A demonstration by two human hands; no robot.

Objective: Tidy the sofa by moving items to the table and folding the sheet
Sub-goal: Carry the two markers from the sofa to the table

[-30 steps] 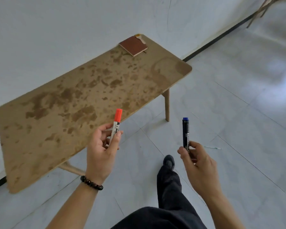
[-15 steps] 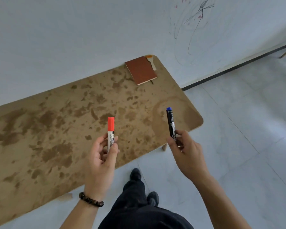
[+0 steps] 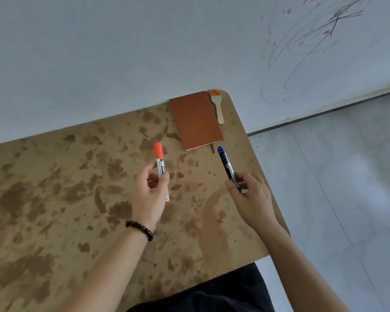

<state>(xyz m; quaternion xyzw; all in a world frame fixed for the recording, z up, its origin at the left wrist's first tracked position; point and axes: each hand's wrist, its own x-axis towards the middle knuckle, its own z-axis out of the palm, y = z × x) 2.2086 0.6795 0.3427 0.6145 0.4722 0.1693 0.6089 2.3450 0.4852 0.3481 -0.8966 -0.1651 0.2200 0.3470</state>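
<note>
My left hand (image 3: 150,194) grips a white marker with an orange-red cap (image 3: 159,161), held upright over the stained wooden table (image 3: 54,199). A black marker with a blue cap (image 3: 226,165) is held in my right hand (image 3: 249,199), slanted up and to the left above the table's right part. Both hands are over the tabletop, a short way in front of a brown notebook (image 3: 196,119). The sofa and the sheet are out of view.
A small brush with orange bristles (image 3: 217,104) lies right of the notebook at the table's far right corner. The table stands against a white wall with scribbles (image 3: 313,41). Grey tiled floor (image 3: 347,188) lies to the right. My dark trousers show at the bottom.
I have come up close to the table. Both hands with their markers now hang over the tabletop, nearer the notebook, where before they were over the floor and the table's edge.
</note>
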